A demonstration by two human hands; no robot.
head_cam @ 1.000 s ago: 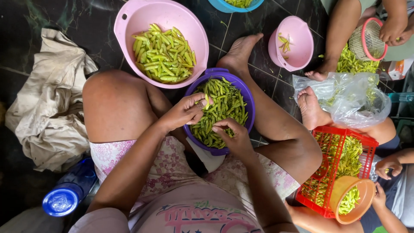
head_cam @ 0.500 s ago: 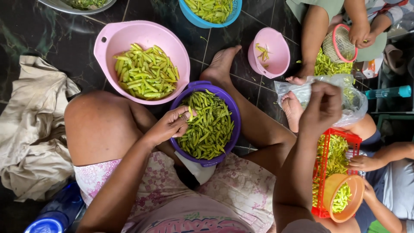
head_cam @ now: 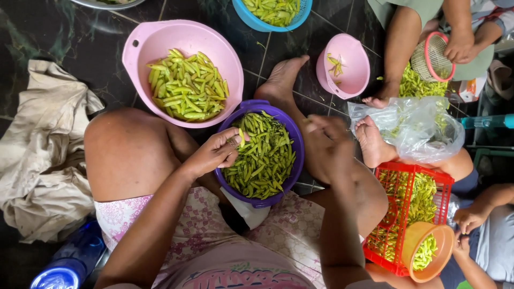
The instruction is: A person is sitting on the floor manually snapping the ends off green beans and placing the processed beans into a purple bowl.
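Showing are two round pink plastic bowls (head_cam: 182, 48) (head_cam: 350, 64), one purple plastic bowl (head_cam: 292, 139) heaped with green pods, one blue basket (head_cam: 267, 24), one red crate (head_cam: 428, 176), one orange bowl (head_cam: 415, 241), one clear plastic bag (head_cam: 423, 131) and one beige cloth (head_cam: 43, 155).

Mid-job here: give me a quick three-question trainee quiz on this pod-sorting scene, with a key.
1. True or false: the left hand rests at the rim of the purple bowl.
2. Which container holds the fewest pods? A) large pink bowl B) small pink bowl C) red crate
3. Fill in: the right hand is raised beside the purple bowl, near a clear ____ bag.

Key: 1 true; 2 B; 3 plastic.
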